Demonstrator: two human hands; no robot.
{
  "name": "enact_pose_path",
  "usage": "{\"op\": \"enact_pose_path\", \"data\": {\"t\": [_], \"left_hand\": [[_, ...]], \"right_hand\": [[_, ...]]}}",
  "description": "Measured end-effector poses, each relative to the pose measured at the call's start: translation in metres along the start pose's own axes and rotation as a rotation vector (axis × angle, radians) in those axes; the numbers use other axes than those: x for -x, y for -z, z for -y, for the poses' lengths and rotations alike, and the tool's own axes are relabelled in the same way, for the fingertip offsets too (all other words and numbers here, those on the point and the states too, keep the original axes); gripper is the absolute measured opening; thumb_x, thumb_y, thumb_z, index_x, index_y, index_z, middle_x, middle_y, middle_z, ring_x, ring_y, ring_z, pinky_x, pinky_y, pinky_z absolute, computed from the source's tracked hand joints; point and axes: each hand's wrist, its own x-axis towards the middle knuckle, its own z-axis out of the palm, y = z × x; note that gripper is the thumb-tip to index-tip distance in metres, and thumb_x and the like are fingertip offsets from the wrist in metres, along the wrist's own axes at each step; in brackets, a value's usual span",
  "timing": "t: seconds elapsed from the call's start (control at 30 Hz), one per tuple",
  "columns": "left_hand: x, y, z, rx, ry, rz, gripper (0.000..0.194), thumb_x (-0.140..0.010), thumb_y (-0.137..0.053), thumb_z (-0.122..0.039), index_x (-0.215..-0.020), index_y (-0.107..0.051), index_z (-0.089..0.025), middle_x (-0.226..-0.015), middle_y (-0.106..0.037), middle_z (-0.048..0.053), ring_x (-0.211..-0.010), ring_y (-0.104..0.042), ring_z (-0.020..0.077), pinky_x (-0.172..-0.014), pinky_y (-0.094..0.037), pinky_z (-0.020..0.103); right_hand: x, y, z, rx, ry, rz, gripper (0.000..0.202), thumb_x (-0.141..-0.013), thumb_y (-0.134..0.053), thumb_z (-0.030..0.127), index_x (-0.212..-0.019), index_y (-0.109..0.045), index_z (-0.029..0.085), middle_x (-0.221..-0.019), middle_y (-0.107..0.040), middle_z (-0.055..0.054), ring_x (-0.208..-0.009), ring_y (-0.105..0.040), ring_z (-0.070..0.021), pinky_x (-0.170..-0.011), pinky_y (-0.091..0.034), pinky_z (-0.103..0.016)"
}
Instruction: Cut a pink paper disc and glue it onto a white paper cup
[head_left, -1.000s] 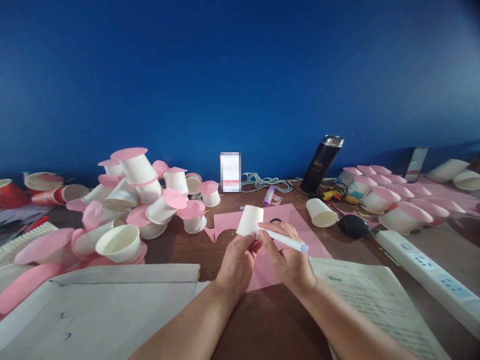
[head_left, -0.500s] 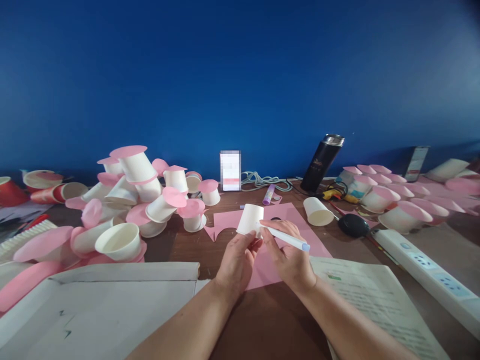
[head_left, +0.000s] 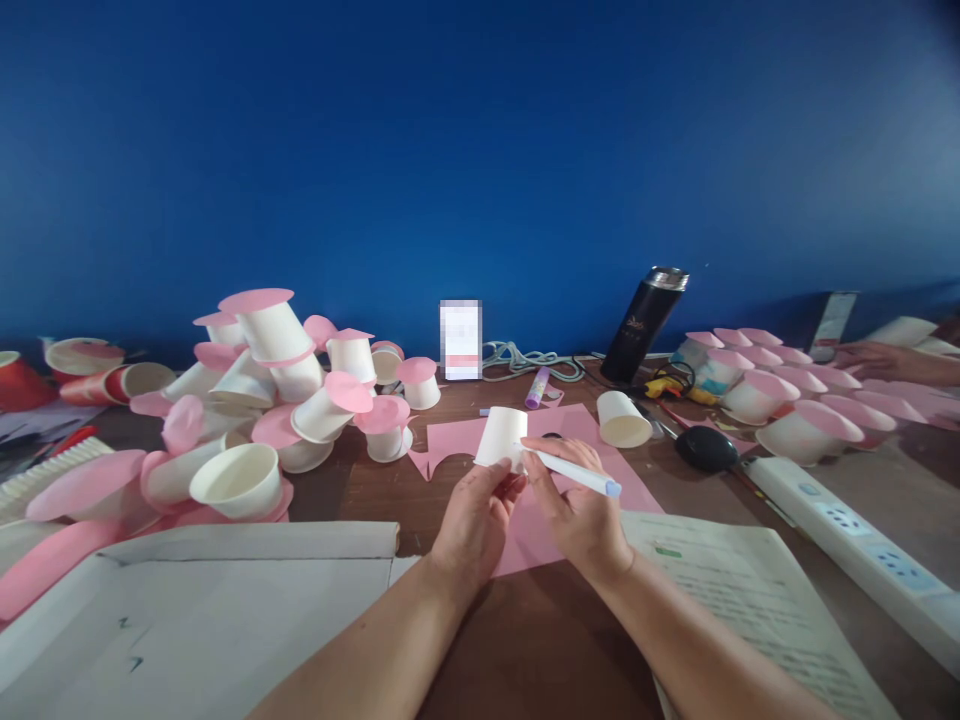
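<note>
My left hand (head_left: 478, 515) is closed on a white paper cup (head_left: 501, 440), held by its lower part over the table. In my right hand (head_left: 581, 510) is a white marker pen (head_left: 576, 472) with a pale blue end, its tip against the cup's right side. What the tip leaves on the cup is too small to make out. Beneath both hands lies a cut sheet of pink paper (head_left: 600, 430) with a curved piece gone from its edge. Another white cup (head_left: 624, 420) rests on its side to the right, mouth toward me.
Cups with pink paper discs (head_left: 300, 400) are heaped at left, and rows of similar cups (head_left: 810, 420) stand at right. Around them are a phone (head_left: 460, 340), a black flask (head_left: 645, 325), a power strip (head_left: 862, 540), a printed page (head_left: 750, 600) and another person's hand (head_left: 877, 358).
The loose cup on its side has rolled slightly left. Another person's hand has come in at the far right. My hands stay nearly where they were, pen tip still at the cup.
</note>
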Motion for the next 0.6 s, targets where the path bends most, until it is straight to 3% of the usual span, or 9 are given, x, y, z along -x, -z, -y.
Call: {"op": "enact_pose_path", "data": {"t": [0.43,0.6], "left_hand": [[0.0015,-0.001,-0.0015,0.011,0.016,0.071,0.007,-0.075,-0.068,-0.017,-0.079,-0.07,-0.011,-0.084,-0.069,0.007,-0.081,-0.062,0.0136,-0.086,-0.046,0.026],[0.0017,-0.0017,-0.0019,0.037,0.02,0.044,0.01,-0.076,-0.067,-0.014,-0.084,-0.071,-0.009,-0.081,-0.07,0.007,-0.077,-0.063,0.0119,-0.083,-0.048,0.024]], "right_hand": [[0.0008,-0.001,-0.0013,0.023,-0.009,0.008,0.014,-0.088,-0.056,0.021,-0.1,-0.064,0.021,-0.093,-0.071,-0.005,-0.087,-0.063,-0.0208,-0.084,-0.045,-0.038],[0.0006,-0.0003,-0.002,0.028,-0.003,0.012,0.014,-0.087,-0.058,0.02,-0.099,-0.065,0.021,-0.092,-0.071,-0.004,-0.086,-0.063,-0.0199,-0.084,-0.045,-0.037]]}}
